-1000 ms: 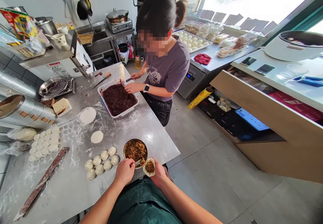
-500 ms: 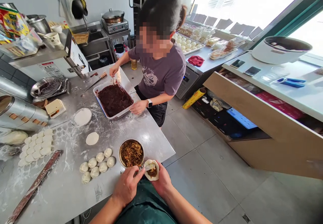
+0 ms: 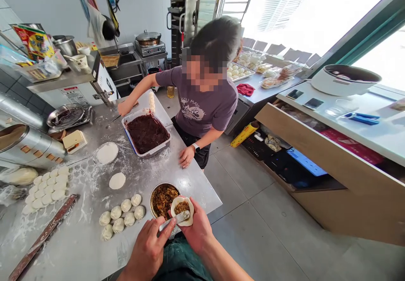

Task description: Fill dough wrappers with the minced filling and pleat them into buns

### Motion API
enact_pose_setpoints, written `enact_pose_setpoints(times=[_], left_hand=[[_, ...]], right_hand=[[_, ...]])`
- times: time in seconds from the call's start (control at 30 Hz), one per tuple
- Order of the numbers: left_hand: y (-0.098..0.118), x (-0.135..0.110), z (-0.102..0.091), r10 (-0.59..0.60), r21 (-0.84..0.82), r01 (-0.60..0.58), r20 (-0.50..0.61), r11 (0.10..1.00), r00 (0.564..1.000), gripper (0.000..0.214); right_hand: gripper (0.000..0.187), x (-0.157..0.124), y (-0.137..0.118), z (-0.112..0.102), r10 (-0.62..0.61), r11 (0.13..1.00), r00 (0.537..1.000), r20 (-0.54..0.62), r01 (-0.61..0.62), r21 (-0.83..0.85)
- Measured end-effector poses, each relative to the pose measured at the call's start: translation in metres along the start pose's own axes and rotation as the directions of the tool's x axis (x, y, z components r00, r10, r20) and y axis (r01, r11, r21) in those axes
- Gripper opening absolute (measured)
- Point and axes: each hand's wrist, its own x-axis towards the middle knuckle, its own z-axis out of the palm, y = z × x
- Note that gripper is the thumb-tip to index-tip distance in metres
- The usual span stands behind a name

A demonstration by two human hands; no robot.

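My right hand (image 3: 199,230) cups a round dough wrapper (image 3: 182,210) with brown filling heaped in its middle. My left hand (image 3: 148,249) grips a small flat metal spatula (image 3: 175,220) whose blade lies across the wrapper's lower edge. Both hands hover at the near edge of the steel table (image 3: 79,239), beside a metal bowl of brown minced filling (image 3: 162,198). Several pleated buns (image 3: 120,218) sit just left of the bowl.
A person in a purple shirt (image 3: 202,104) stands across the table, one hand reaching far left, the other resting by a tray of dark red paste (image 3: 147,132). Flat dough rounds (image 3: 117,180), rows of dough pieces (image 3: 46,186) and a long rolling stick (image 3: 41,239) lie on the floured table. Counters stand at right.
My hands lifted slightly and the spatula now presses the filling at the wrapper's edge. The other person leaned forward, reaching an arm further left across the table.
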Motion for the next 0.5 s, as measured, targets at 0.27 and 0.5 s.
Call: enact_pose_setpoints(times=[0.27,0.5], left_hand=[[-0.027,-0.032,-0.015,-0.443,-0.181,0.438,0.013,0.881,0.896,0.044],[-0.051,-0.011,0.052,-0.490,0.055,0.510,0.387,0.858,0.781,0.037]], right_hand=[[0.034,-0.045,-0.031,-0.005,0.084,0.992,0.992,0.096,-0.075,-0.098],[0.030,-0.007,-0.036,-0.046,0.036,0.988,0.999,0.013,-0.033,-0.152]])
